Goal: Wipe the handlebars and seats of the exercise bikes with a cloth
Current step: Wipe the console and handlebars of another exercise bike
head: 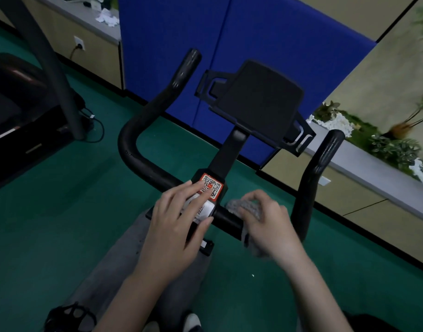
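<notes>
The handlebar [157, 173] is crowded at its middle. The left hand [174, 226] lies flat on the labelled clamp [211, 188], and the right hand [265, 221] curls over the bar with the cloth [237, 204] just beside it. The stem [227, 154] rises between them to the holder [258, 101], which blocks the way straight ahead. Open gaps lie on either side of the stem, out to the left horn [184, 70] and the right horn [325, 152]. Both horns are bare. A blue panel [253, 32] stands close behind them, and a treadmill post [50, 68] stands well off to the left.

trousers [124, 259]: grey, loose | shoes [192, 321]: white toes | forearms [138, 295]: bare | hands [172, 233]: bare
</notes>
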The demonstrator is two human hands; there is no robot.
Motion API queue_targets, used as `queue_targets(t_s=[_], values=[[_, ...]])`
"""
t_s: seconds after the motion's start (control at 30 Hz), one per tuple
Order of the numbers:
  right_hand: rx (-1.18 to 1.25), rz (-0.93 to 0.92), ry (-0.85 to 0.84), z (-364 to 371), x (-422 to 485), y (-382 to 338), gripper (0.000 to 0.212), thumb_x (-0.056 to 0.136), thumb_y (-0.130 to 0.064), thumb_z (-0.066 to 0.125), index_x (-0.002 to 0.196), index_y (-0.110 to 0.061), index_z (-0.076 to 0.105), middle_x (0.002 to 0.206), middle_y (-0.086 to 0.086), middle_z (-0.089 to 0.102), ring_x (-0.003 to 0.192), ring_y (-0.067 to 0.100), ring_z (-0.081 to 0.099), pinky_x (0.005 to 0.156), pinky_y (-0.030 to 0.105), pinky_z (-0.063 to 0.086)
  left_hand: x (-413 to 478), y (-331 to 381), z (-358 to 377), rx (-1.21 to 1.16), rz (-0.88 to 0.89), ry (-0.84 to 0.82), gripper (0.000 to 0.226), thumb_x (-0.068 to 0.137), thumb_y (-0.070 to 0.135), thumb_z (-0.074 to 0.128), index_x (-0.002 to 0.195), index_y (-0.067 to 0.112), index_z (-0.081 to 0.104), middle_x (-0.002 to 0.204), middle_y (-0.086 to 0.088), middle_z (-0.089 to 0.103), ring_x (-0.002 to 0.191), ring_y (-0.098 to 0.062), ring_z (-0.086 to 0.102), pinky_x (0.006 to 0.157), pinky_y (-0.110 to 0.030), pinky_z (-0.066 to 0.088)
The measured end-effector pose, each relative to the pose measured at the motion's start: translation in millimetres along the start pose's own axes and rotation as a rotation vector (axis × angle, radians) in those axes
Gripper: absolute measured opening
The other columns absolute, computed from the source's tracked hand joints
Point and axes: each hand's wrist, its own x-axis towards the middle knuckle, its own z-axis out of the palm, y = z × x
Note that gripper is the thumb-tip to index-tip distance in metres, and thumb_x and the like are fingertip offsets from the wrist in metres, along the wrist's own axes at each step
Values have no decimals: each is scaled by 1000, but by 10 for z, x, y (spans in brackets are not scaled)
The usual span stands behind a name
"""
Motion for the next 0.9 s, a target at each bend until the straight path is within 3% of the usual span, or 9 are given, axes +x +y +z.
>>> queue_targets(t_s=[0.1, 0.23, 0.3, 0.47, 0.63, 0.9], values=[[9, -116, 224, 267, -111, -66, 23, 86, -5, 63, 90, -22, 49, 76, -1, 64, 64, 14, 59, 58, 20, 42, 4, 0, -11, 6, -1, -1, 43, 93, 31, 50, 132, 15, 54, 139, 3, 46, 131, -16, 37, 107, -40, 33], [-1, -282, 432, 399, -335, 37, 27, 81, -12, 74, 105, -10, 65, 107, 0, 60, 101, 13, 55, 93, 11, 38, 9, -3, -26, 6, 10, -12, 43, 93, 32, 50, 133, 15, 54, 139, 3, 47, 131, -16, 37, 106, -39, 33], [-59, -308, 462, 396, -450, 102, 35, 82, -18, 71, 115, -8, 65, 115, 4, 56, 108, 13, 50, 101, 10, 33, 10, -10, -30, 8, 17, -14, 43, 93, 33, 50, 132, 15, 54, 139, 3, 47, 131, -15, 36, 106, -38, 32], [-136, -326, 526, 404, -542, 189, 47, 69, 7, 77, 113, -4, 68, 106, 10, 59, 101, 15, 51, 98, 7, 33, 11, -26, -52, 22, 31, -24, 43, 93, 34, 51, 132, 16, 54, 138, 3, 47, 130, -16, 37, 107, -37, 32], [-2, -359, 702, 619, -473, 71, 30, 77, -5, 67, 107, -3, 70, 99, 10, 62, 95, 14, 53, 93, 14, 41, 17, -35, -66, 5, 34, -34, 44, 92, 33, 53, 133, 18, 53, 138, 4, 47, 129, -17, 38, 105, -40, 34], [44, -453, 738, 770, -565, 146, 23, 81, -4, 62, 102, -1, 71, 96, 11, 63, 90, 18, 57, 87, 22, 46, 44, -68, -103, -51, 53, -42, 40, 95, 22, 50, 134, 16, 53, 137, 4, 48, 127, -16, 38, 104, -44, 37]])
